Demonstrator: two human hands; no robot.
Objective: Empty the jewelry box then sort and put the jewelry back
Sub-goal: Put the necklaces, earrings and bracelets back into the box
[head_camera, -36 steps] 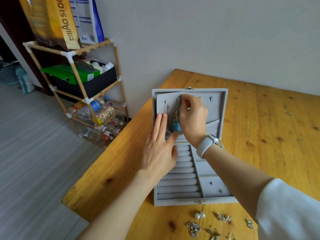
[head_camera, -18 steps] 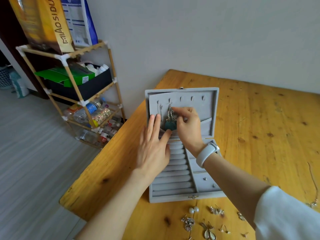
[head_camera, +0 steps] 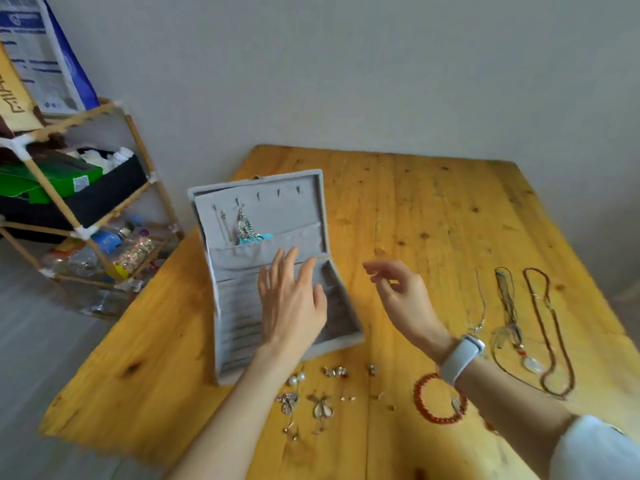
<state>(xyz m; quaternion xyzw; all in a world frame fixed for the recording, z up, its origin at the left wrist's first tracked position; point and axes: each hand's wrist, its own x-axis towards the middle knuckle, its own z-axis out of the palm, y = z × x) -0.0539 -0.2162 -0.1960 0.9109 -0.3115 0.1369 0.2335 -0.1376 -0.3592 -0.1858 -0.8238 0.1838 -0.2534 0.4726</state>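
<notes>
A grey velvet-lined jewelry box (head_camera: 270,271) lies open on the left part of a yellow pine table (head_camera: 433,216), its lid leaning back toward the far wall. On the lid's row of small hooks hangs a silver chain necklace with a turquoise pendant (head_camera: 250,232), its lower end tucked into the lid's fabric pocket.

The left hand (head_camera: 292,303) lies with straight, spread fingers over the box's tray and grasps nothing. The right hand (head_camera: 403,294) hovers just right of the box, fingers loosely curled and empty.

On the near table, in front of the box, sit small loose pieces: a pair of white pearl earrings (head_camera: 296,378), several small metal earrings (head_camera: 322,407) and a red beaded bracelet (head_camera: 439,398). To the right, three long thin necklaces (head_camera: 519,327) lie stretched out side by side.

All of these look very light. The chains look limp and likely to tangle, so each is best pinched near its clasp or pendant and lifted straight up. The earrings look tiny and slippery, wanting a fingertip pinch. The bracelet looks easiest, its beads giving grip. The box probably slides easily, so a steadying hand helps.
</notes>
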